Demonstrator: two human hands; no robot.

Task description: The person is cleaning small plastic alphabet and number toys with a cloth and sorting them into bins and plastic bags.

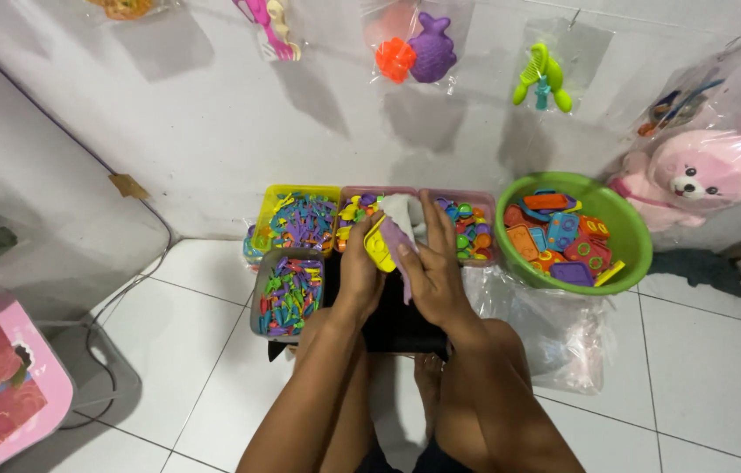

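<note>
the person sits on the white tiled floor [703, 350] with both hands raised over a black tray [397, 324] that lies in front of the knees. the left hand [360, 267] has its grip clenched on a small yellow plastic toy [379, 245], pinched between thumb and fingers at its near edge, while the right hand [433, 271] presses a thin clear bag [401, 229] against it — fingers laid flat along the film, thumb near the toy, so this grip is holding the bag rather than released. the toy looks light, stiff and smooth — a moulded piece that likely slips a little under bare fingers, so a pinch across its flat faces or along its rim should hold it best. the bag appears soft, flimsy and crinkly; it probably needs to be taken by its open edge, since it would fold if held in the middle. just beyond the hands stand a yellow bin [276, 200], a pink bin [486, 200] and a grey bin [262, 293] full of small coloured pieces, with a green bowl [633, 236] of larger toy parts to the right. a pink stuffed bear [703, 175] in plastic leans against the wall.
</note>
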